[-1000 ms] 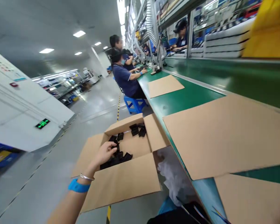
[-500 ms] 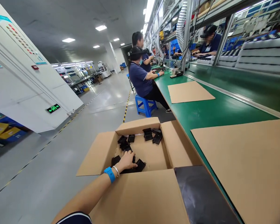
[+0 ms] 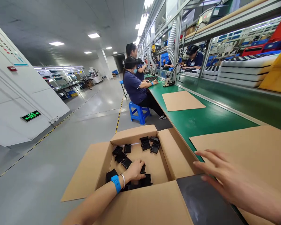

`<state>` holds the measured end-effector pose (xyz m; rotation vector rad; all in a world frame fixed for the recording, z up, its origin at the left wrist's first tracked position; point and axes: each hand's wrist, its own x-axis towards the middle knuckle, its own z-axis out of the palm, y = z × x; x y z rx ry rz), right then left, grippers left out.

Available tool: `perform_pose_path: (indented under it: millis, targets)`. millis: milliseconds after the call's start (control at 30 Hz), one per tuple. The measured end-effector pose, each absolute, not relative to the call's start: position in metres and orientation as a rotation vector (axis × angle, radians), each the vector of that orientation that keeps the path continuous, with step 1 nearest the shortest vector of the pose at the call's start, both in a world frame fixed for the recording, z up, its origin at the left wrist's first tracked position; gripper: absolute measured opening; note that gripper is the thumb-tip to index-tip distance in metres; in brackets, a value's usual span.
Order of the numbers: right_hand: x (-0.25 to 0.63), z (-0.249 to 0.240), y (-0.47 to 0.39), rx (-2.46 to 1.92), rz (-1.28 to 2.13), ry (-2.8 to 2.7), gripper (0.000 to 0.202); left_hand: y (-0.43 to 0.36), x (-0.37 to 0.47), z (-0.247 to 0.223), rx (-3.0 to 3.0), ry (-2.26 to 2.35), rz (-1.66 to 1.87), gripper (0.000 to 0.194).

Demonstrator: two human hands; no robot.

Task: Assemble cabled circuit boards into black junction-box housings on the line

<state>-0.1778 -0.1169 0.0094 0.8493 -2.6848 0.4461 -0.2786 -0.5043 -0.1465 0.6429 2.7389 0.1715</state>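
Inside an open cardboard box (image 3: 140, 204), my left hand (image 3: 134, 171), with a blue band and a bracelet at its wrist, has its fingers closed on a black plastic part (image 3: 143, 169). The fingers partly hide that part. Several more black plastic parts (image 3: 126, 162) lie loose on the bottom of the box, some beneath my hand. Over the box's right side and the table edge, my right hand (image 3: 221, 173) hovers with fingers spread, holding nothing. Below it are a dark sheet (image 3: 199, 193) and a large cardboard sheet (image 3: 253, 147).
The green table (image 3: 194, 122) runs away along the right, with a smaller cardboard sheet (image 3: 182, 100) on it. A co-worker (image 3: 134, 82) sits on a blue stool (image 3: 139, 113) beyond the box. White foam trays (image 3: 243, 73) are stacked behind the table, near a yellow bin (image 3: 278, 73).
My right hand has come into view from the right. My left hand has shifted slightly right inside the box, and the camera view has turned a little.
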Motion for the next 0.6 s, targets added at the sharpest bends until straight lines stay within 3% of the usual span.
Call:
perform_pose_path:
  millis: [167, 367, 600]
  targets:
    - [-0.191, 0.003, -0.149, 0.950, 0.380, -2.821, 0.025, -0.487, -0.328, -0.143, 0.697, 2.780, 0.166, 0.040]
    - [-0.170, -0.021, -0.116, 0.864, 0.382, -2.785, 0.025, -0.480, -0.385, -0.145, 0.651, 2.756, 0.112, 0.048]
    - [-0.178, -0.004, -0.145, 0.866, 0.413, -2.975, 0.021, -0.479, -0.372, -0.157, 0.585, 2.739, 0.143, 0.046]
